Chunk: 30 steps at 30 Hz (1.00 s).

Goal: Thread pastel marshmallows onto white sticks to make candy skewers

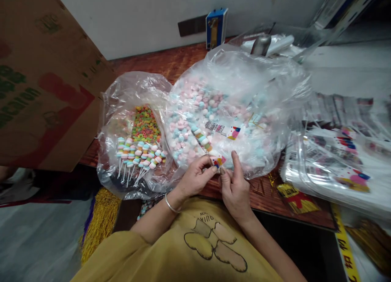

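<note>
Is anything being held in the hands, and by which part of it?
Yes, a wrapped candy skewer. The left hand pinches the printed near end of its wrapper; whether the right hand beside it grips too cannot be told.

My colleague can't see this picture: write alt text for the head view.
A person's left hand and right hand meet at the end of a small printed packet holding a candy skewer, before a large clear bag of pastel candies. A second clear bag with more skewers lies left; stacked printed packets lie right.

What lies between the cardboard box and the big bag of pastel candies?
In the head view, a smaller clear bag with candy skewers and small multicoloured candies.
</note>
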Tool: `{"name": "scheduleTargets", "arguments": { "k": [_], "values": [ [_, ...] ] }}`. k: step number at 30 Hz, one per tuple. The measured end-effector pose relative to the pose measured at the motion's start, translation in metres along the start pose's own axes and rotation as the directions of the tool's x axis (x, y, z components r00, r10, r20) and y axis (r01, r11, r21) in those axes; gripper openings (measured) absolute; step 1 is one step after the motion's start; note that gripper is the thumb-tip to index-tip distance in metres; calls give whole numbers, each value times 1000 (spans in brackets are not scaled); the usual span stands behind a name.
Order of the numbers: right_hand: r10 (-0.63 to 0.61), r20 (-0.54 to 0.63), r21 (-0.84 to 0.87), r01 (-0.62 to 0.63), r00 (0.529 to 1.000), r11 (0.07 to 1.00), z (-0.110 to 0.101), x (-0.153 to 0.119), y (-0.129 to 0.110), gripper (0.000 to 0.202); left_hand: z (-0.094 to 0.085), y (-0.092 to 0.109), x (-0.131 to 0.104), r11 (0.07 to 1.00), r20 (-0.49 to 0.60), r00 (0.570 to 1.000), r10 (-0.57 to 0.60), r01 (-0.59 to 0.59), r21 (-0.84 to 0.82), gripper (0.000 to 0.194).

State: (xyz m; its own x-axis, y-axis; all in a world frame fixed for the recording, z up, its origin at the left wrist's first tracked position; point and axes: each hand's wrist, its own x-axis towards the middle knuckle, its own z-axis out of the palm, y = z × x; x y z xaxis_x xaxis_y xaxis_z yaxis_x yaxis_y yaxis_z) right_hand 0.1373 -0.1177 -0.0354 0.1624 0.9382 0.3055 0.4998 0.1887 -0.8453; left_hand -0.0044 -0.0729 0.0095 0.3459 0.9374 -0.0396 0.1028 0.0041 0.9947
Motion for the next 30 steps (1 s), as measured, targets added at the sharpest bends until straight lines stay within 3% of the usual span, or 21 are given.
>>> {"name": "scheduleTargets", "arguments": {
  "k": [3,6,12,16,21,26,30],
  "values": [
    [-169,21,-106,170,985,980,2,0,6,47,2,0,0,991,17,999,-41,42,-125,25],
    [-308,12,-235,302,951,924,4,0,11,41,6,-2,0,972,-36,996,-85,75,-221,28],
    [-389,-1,-381,359,921,852,1,-1,15,39,11,-5,3,905,-134,968,-210,141,-401,31],
    [-442,-40,-336,404,896,851,0,-2,8,35,11,-7,3,879,-81,970,-228,169,-445,31],
    [-388,-101,-327,338,916,883,0,-3,0,43,10,-7,2,886,-28,976,-216,185,-425,33],
    [-527,17,-385,493,849,780,-3,1,3,53,9,0,2,886,-58,979,-197,153,-437,31],
    [-601,-18,-397,546,799,738,-2,3,2,61,10,0,0,832,-47,968,-245,185,-524,32]
  ]
}}
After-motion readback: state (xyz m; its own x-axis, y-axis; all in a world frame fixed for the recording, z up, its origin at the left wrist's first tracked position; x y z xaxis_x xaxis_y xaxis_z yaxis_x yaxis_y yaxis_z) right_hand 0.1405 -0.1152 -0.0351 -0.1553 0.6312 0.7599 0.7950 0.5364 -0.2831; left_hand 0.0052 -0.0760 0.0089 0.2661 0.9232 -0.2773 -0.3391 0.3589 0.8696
